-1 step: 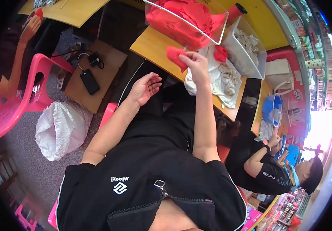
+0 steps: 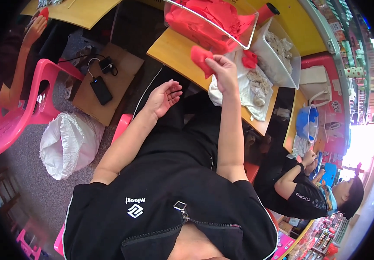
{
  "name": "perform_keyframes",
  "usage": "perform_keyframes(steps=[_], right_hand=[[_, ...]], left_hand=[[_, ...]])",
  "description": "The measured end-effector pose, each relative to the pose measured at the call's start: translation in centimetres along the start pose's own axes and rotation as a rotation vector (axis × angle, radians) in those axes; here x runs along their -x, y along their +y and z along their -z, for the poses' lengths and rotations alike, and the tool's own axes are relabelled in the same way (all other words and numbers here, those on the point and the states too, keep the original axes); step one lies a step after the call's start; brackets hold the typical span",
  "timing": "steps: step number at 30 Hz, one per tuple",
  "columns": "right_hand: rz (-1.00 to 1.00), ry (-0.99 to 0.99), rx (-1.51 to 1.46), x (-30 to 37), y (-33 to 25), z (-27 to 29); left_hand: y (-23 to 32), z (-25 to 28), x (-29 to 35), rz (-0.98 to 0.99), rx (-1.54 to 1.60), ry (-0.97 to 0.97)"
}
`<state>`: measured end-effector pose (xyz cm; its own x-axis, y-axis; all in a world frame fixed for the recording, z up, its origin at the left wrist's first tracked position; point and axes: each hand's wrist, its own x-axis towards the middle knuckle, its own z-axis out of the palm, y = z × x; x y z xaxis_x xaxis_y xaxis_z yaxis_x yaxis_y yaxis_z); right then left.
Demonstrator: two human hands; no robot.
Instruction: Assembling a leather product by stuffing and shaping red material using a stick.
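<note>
My right hand (image 2: 224,76) pinches a limp red cloth piece (image 2: 200,59) between thumb and fingers, above the near side of the yellow table (image 2: 161,50). My left hand (image 2: 163,99) is over my lap with its palm turned inward; its fingers are loosely curled and slightly apart, holding nothing. Just beyond the held piece stands a clear plastic bin (image 2: 249,32) heaped with red cloth pieces (image 2: 213,19). Right of my right hand, a white cloth (image 2: 221,93) lies on the table with a small red piece (image 2: 250,59) and crumpled off-white pieces (image 2: 259,89) on it.
A second clear bin (image 2: 293,76) holds off-white pieces. At right, a person (image 2: 299,190) works by a blue tub (image 2: 306,123). To the left are a white sack (image 2: 72,147), a pink chair (image 2: 39,95), another person's hand (image 2: 36,30) and a black power bank (image 2: 101,91) on cardboard.
My right hand and the red cloth piece have shifted slightly to the right, and the piece sits a little higher. My left hand has hardly moved.
</note>
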<state>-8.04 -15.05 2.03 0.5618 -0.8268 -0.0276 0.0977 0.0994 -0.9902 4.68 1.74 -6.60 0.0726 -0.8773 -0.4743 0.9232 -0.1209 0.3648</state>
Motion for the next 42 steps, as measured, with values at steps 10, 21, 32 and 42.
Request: perform_keyframes(steps=[10, 21, 32, 42], right_hand=[[0.100, 0.158, 0.639, 3.2, -0.2, -2.5], [-0.057, -0.191, 0.452, 6.8, 0.5, -2.9], [-0.060, -0.121, 0.426, 5.8, -0.3, -3.7], [0.105, 0.112, 1.087, 0.3, 0.9, -0.4]], left_hand=[[0.2, -5.5, 3.5, -1.311, -1.402, 0.277], [1.3, -3.5, 2.3, -0.315, -0.159, -0.251], [0.9, -3.3, 2.2, -0.236, -0.296, -0.294], [0.5, -1.9, 1.3, -0.081, -0.359, -0.026]])
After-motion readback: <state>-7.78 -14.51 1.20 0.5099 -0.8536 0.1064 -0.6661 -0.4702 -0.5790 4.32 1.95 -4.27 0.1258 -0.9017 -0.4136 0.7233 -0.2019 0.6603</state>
